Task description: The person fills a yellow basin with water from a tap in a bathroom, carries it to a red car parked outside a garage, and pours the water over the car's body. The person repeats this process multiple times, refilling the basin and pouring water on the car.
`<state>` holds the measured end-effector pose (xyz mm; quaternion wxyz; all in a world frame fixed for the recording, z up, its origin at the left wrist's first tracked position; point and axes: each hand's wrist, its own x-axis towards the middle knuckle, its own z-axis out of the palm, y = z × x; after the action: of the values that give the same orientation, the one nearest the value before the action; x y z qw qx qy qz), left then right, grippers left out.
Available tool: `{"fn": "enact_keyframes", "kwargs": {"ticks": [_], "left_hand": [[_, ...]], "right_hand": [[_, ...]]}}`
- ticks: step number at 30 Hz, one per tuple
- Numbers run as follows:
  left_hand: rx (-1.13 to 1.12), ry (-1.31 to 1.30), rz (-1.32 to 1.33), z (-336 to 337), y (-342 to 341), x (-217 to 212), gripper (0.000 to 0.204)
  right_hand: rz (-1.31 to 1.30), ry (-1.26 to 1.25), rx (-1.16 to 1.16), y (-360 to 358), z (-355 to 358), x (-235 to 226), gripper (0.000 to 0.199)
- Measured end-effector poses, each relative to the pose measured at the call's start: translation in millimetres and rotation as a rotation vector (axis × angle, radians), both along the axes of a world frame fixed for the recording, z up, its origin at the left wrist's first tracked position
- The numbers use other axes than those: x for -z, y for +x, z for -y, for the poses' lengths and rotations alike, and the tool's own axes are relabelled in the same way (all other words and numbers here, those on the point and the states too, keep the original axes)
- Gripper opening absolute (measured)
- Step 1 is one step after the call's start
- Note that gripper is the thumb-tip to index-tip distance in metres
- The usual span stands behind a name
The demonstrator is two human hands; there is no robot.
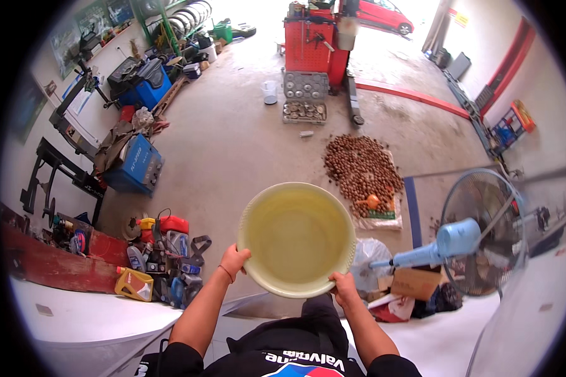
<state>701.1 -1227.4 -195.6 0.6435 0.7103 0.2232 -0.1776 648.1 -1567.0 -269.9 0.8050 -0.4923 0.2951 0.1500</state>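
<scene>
A large round pale yellow-green plastic basin (297, 239) is held out in front of me, its open top facing up. My left hand (235, 261) grips the rim at the lower left, thumb over the edge. On the lower right of the rim, my right hand (343, 286) is closed in the same way. Nothing solid shows inside the basin; whether it holds clear liquid I cannot tell. Beyond it on the right, a heap of small round brown nut-like things (361, 164) lies spread on the floor and partly on a printed sack (387, 217). An orange scoop (372, 201) rests on the heap.
A blue standing fan (459, 235) is close on my right, beside cardboard (415, 283) and bags. Several oil jugs (134, 284) stand at left, with a blue box (134, 164) farther off. Ahead are an open socket case (305, 112) and a red tool cart (311, 47).
</scene>
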Motion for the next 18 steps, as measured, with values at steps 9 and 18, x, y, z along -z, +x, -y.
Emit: {"fn": "enact_keyframes", "kwargs": {"ticks": [9, 18], "left_hand": [[-0.485, 0.057, 0.057, -11, 191, 28, 0.027], [-0.152, 0.126, 0.119, 82, 544, 4, 0.029]], "right_hand": [[-0.056, -0.022, -0.413, 297, -7, -10, 0.029], [-0.006, 0.063, -0.274, 617, 91, -10, 0.038]]}}
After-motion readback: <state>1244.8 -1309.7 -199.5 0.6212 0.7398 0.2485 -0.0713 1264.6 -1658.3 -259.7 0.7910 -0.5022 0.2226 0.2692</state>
